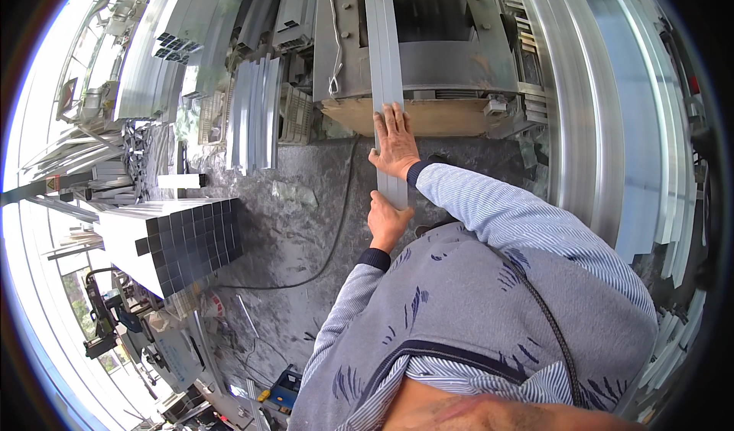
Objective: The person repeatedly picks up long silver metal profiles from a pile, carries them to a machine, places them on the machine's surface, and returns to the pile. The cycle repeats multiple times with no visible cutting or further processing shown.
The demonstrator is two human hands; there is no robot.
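A long grey metal profile (386, 56) with lengthwise grooves reaches from in front of my body onto a grey metal machine housing (462, 68). Around its near end is my left hand (388, 222), closed, the thumb pointing up along the side. Farther along, my right hand (396, 145) rests on top of the profile, fingers stretched forward and thumb out to the left. The profile's far end lies across a dark rectangular opening (428, 14) in the housing.
Long metal profiles (569, 87) stand along the right, with more profile bundles (256, 113) at the far left. A stack of square tubes (191, 240) sits left of me. A black cable (340, 240) crosses the floor. A blue tool (285, 387) lies at the lower left.
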